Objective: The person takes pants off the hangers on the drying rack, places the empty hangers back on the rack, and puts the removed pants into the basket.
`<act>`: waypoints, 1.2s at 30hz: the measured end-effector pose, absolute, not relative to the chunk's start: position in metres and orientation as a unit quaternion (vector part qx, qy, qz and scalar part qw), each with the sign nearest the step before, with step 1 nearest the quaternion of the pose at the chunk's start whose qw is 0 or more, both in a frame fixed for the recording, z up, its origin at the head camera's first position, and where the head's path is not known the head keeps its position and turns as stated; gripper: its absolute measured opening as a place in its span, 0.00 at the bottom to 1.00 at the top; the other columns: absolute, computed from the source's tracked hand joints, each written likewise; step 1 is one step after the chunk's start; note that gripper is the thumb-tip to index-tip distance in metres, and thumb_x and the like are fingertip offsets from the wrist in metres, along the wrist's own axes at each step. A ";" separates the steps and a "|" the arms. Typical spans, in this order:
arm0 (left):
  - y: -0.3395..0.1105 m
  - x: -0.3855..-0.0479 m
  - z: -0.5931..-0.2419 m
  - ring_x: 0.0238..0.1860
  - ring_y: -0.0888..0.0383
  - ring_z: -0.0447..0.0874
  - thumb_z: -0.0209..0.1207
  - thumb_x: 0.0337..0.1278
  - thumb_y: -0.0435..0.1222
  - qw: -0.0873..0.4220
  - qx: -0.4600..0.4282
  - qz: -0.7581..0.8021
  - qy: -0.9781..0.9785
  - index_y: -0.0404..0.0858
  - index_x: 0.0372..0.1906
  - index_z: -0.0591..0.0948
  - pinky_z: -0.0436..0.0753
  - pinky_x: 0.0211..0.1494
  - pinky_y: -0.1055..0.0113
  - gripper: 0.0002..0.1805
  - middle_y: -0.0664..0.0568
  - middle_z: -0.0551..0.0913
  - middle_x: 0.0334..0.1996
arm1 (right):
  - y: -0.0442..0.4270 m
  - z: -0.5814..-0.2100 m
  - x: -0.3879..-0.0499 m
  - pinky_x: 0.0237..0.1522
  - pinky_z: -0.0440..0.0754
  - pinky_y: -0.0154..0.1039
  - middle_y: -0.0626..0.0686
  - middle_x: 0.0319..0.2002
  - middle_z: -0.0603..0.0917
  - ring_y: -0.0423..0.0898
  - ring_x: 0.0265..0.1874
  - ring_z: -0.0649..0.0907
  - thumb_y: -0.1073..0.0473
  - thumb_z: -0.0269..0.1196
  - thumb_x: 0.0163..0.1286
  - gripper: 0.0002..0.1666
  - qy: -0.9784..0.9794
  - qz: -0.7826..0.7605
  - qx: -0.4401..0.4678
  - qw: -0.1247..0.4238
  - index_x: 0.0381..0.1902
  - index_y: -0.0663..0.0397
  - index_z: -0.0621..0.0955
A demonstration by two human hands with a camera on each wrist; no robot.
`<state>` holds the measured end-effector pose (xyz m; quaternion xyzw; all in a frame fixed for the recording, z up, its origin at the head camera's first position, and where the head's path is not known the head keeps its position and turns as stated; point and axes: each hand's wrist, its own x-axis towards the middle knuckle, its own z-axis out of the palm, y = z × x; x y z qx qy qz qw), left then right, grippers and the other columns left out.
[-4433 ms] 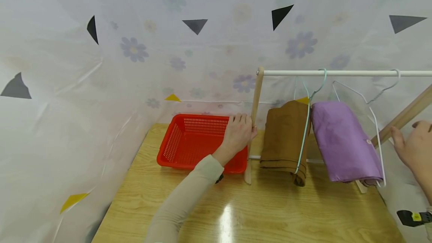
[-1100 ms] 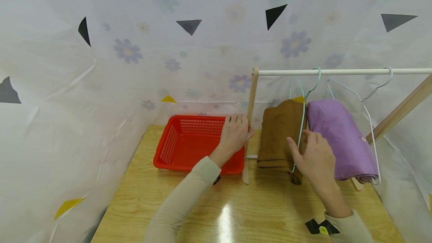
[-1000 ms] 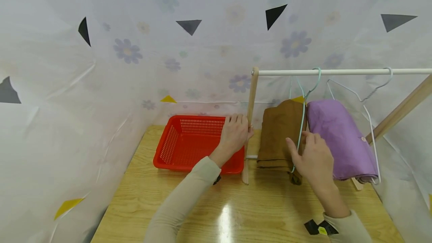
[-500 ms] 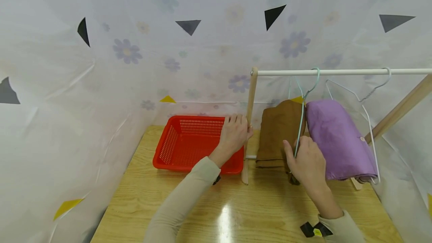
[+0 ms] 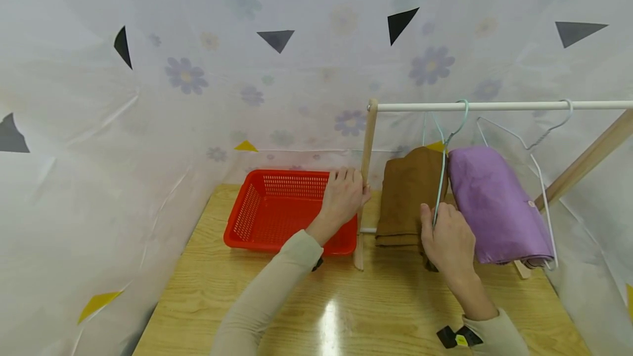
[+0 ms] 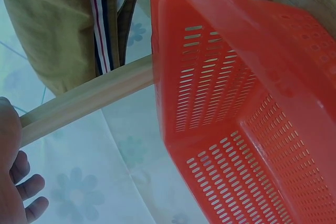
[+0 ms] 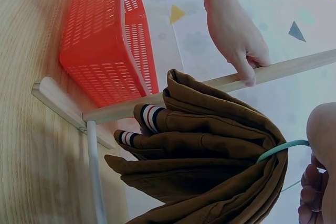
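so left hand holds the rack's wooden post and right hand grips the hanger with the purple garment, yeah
No: the head view shows the right hand gripping the mint-green hanger with the brown trousers, not the one with the purple garment. The left hand does hold the wooden post.

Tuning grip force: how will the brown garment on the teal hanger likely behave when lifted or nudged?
The brown garment is probably floppy: its folded layers fan apart at their loose edges. It may slide along the teal hanger, being draped over the wire with no clip visible. Likely to swing too: the hanger just hooks over the white bar.
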<state>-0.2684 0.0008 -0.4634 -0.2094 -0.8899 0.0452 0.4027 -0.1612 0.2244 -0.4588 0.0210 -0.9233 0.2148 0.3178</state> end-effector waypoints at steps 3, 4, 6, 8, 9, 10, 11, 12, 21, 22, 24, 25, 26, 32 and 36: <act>0.001 -0.269 -0.464 0.36 0.55 0.80 0.62 0.67 0.50 0.411 -0.208 0.046 -0.887 0.44 0.32 0.77 0.75 0.42 0.64 0.15 0.55 0.82 0.29 | 0.224 -0.458 -0.160 0.17 0.61 0.39 0.56 0.19 0.69 0.50 0.15 0.67 0.48 0.51 0.85 0.30 -0.923 0.218 0.015 0.316 0.22 0.58 0.67; 0.001 -0.269 -0.464 0.36 0.55 0.80 0.62 0.66 0.50 0.412 -0.208 0.045 -0.886 0.44 0.32 0.77 0.75 0.42 0.64 0.16 0.55 0.82 0.29 | 0.224 -0.458 -0.160 0.17 0.61 0.39 0.56 0.19 0.68 0.49 0.15 0.66 0.48 0.50 0.85 0.30 -0.923 0.221 0.013 0.316 0.22 0.57 0.66; 0.001 -0.269 -0.465 0.36 0.55 0.80 0.62 0.67 0.50 0.412 -0.207 0.046 -0.886 0.44 0.32 0.77 0.75 0.42 0.65 0.16 0.55 0.82 0.29 | 0.224 -0.458 -0.159 0.17 0.60 0.39 0.55 0.19 0.66 0.48 0.15 0.64 0.49 0.49 0.86 0.29 -0.921 0.228 0.013 0.317 0.22 0.57 0.66; 0.001 -0.269 -0.465 0.36 0.55 0.80 0.60 0.68 0.50 0.407 -0.208 0.046 -0.888 0.44 0.32 0.77 0.75 0.41 0.65 0.15 0.55 0.82 0.29 | 0.224 -0.458 -0.158 0.18 0.60 0.38 0.54 0.18 0.65 0.47 0.15 0.63 0.51 0.49 0.86 0.28 -0.917 0.235 0.013 0.323 0.22 0.57 0.66; 0.000 -0.269 -0.464 0.36 0.55 0.80 0.59 0.69 0.50 0.404 -0.209 0.046 -0.890 0.44 0.32 0.77 0.75 0.42 0.65 0.15 0.55 0.82 0.29 | 0.225 -0.458 -0.158 0.18 0.59 0.38 0.53 0.18 0.64 0.46 0.15 0.63 0.52 0.49 0.86 0.28 -0.915 0.237 0.015 0.327 0.22 0.57 0.65; 0.000 -0.269 -0.464 0.36 0.55 0.80 0.58 0.70 0.50 0.402 -0.209 0.046 -0.890 0.44 0.32 0.77 0.75 0.42 0.65 0.15 0.55 0.82 0.29 | 0.225 -0.458 -0.157 0.18 0.59 0.38 0.53 0.17 0.64 0.45 0.15 0.62 0.53 0.49 0.86 0.27 -0.912 0.241 0.016 0.331 0.22 0.57 0.65; 0.000 -0.269 -0.464 0.36 0.56 0.80 0.57 0.71 0.50 0.400 -0.210 0.047 -0.891 0.44 0.32 0.77 0.75 0.42 0.65 0.15 0.55 0.82 0.29 | 0.225 -0.458 -0.157 0.18 0.59 0.38 0.52 0.17 0.63 0.44 0.14 0.62 0.55 0.49 0.86 0.27 -0.910 0.244 0.017 0.334 0.22 0.57 0.65; 0.000 -0.269 -0.464 0.36 0.55 0.80 0.56 0.71 0.50 0.399 -0.210 0.046 -0.891 0.44 0.32 0.77 0.75 0.42 0.65 0.15 0.55 0.82 0.29 | 0.225 -0.458 -0.156 0.18 0.59 0.38 0.52 0.17 0.63 0.44 0.14 0.61 0.55 0.49 0.86 0.26 -0.909 0.247 0.017 0.336 0.22 0.57 0.65; 0.001 -0.269 -0.465 0.36 0.55 0.80 0.64 0.65 0.50 0.409 -0.211 0.037 -0.887 0.43 0.32 0.77 0.75 0.42 0.64 0.16 0.54 0.82 0.28 | 0.230 -0.456 -0.153 0.16 0.62 0.43 0.52 0.14 0.66 0.50 0.11 0.68 0.54 0.46 0.87 0.26 -0.905 0.267 -0.014 0.330 0.27 0.61 0.70; 0.001 -0.269 -0.465 0.36 0.55 0.80 0.64 0.65 0.50 0.409 -0.211 0.037 -0.887 0.43 0.32 0.77 0.75 0.42 0.64 0.16 0.54 0.81 0.28 | 0.231 -0.456 -0.153 0.15 0.62 0.44 0.52 0.14 0.66 0.50 0.11 0.68 0.54 0.46 0.87 0.26 -0.905 0.265 -0.014 0.332 0.27 0.62 0.71; 0.001 -0.269 -0.464 0.36 0.55 0.80 0.63 0.67 0.50 0.406 -0.209 0.041 -0.889 0.43 0.32 0.77 0.76 0.42 0.64 0.16 0.54 0.81 0.29 | 0.233 -0.456 -0.152 0.14 0.62 0.43 0.52 0.12 0.66 0.50 0.10 0.68 0.54 0.45 0.87 0.26 -0.904 0.260 -0.014 0.338 0.28 0.64 0.71; 0.001 -0.269 -0.464 0.36 0.55 0.80 0.62 0.67 0.51 0.404 -0.208 0.043 -0.890 0.43 0.32 0.77 0.76 0.42 0.64 0.16 0.54 0.81 0.29 | 0.234 -0.456 -0.152 0.14 0.62 0.43 0.52 0.12 0.65 0.50 0.09 0.67 0.55 0.45 0.87 0.26 -0.904 0.258 -0.013 0.341 0.28 0.65 0.72; 0.001 -0.268 -0.464 0.37 0.55 0.80 0.60 0.68 0.51 0.403 -0.207 0.045 -0.890 0.44 0.32 0.77 0.76 0.42 0.64 0.16 0.54 0.81 0.29 | 0.235 -0.456 -0.151 0.13 0.62 0.43 0.52 0.11 0.65 0.50 0.09 0.67 0.55 0.45 0.87 0.26 -0.903 0.253 -0.013 0.346 0.27 0.65 0.71; 0.001 -0.268 -0.465 0.36 0.55 0.80 0.59 0.69 0.51 0.409 -0.204 0.050 -0.888 0.44 0.32 0.76 0.75 0.42 0.64 0.16 0.55 0.81 0.28 | 0.241 -0.456 -0.152 0.12 0.60 0.47 0.53 0.10 0.63 0.53 0.07 0.66 0.57 0.49 0.85 0.26 -0.893 0.225 -0.011 0.389 0.23 0.62 0.69; 0.002 -0.269 -0.466 0.36 0.55 0.79 0.59 0.69 0.51 0.414 -0.204 0.051 -0.886 0.44 0.32 0.76 0.75 0.42 0.64 0.16 0.55 0.81 0.28 | 0.246 -0.455 -0.152 0.14 0.57 0.42 0.52 0.10 0.62 0.49 0.08 0.63 0.58 0.51 0.84 0.25 -0.884 0.222 -0.001 0.410 0.22 0.60 0.68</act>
